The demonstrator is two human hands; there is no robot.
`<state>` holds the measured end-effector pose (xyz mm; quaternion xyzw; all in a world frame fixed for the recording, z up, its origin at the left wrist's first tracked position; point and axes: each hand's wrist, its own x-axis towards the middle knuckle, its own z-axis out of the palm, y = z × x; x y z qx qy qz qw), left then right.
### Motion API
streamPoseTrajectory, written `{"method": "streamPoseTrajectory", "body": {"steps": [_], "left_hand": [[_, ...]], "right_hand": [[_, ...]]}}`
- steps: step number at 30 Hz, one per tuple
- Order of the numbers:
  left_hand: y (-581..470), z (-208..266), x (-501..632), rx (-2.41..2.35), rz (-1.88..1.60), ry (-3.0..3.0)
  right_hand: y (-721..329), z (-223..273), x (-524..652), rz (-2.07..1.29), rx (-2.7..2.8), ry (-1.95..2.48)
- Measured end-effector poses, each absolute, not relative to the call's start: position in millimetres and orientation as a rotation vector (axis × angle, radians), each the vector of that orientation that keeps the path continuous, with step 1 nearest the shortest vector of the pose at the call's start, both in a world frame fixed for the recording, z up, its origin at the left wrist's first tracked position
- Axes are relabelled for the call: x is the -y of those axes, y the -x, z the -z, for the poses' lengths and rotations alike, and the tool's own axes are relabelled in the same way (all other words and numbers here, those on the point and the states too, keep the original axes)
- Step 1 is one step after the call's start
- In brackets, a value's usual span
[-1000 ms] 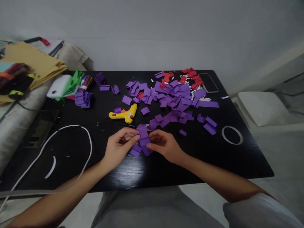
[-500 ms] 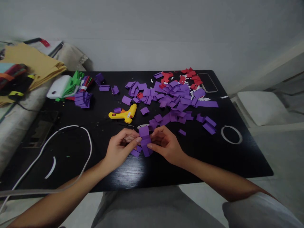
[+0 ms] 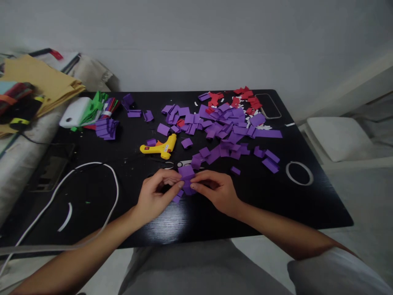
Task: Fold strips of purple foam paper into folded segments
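Note:
Between my two hands is a creased strip of purple paper [image 3: 186,173], held just above the dark table. My left hand [image 3: 158,190] pinches its left edge with thumb and fingers. On the opposite edge, my right hand [image 3: 216,188] grips it the same way. Under the strip, a small purple piece [image 3: 177,196] lies partly hidden. Just beyond my fingers are scissors [image 3: 184,163], their handles and part of the blades covered by purple paper. A yellow glue gun [image 3: 159,148] rests on its side past my left hand.
A heap of folded purple pieces [image 3: 224,121] spreads over the back, with red pieces [image 3: 245,96] behind. A white cable [image 3: 115,176] loops at left. Bundled strips [image 3: 106,128] lie at the back left; a tape ring [image 3: 299,173] sits at right.
The purple strip has tilted and folded, so it looks shorter than before. My fingers have closed in on its edges, and the scissors show more now.

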<state>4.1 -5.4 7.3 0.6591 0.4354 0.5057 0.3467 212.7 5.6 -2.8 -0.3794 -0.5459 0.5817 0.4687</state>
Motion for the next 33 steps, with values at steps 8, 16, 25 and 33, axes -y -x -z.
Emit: {"method": "streamPoseTrajectory", "body": {"steps": [8, 16, 25, 33], "left_hand": [[-2.7, -5.6, 5.6, -1.084, -1.35, -1.807], [-3.2, -7.8, 3.7, -1.058, -1.291, -1.95], [-3.8, -9.3, 4.2, -1.087, -1.3, -1.97], [-2.9, -11.0, 2.9, -1.066, -1.281, -1.995]], "right_hand": [[-212.0, 3.2, -4.7, -1.344, 1.4, 0.869], [-212.4, 4.3, -3.5, -1.282, 1.427, 0.901], [-213.3, 6.7, -2.0, -1.164, 1.464, 0.935], [-214.2, 6.6, -2.8, -1.091, 1.517, 0.906]]}}
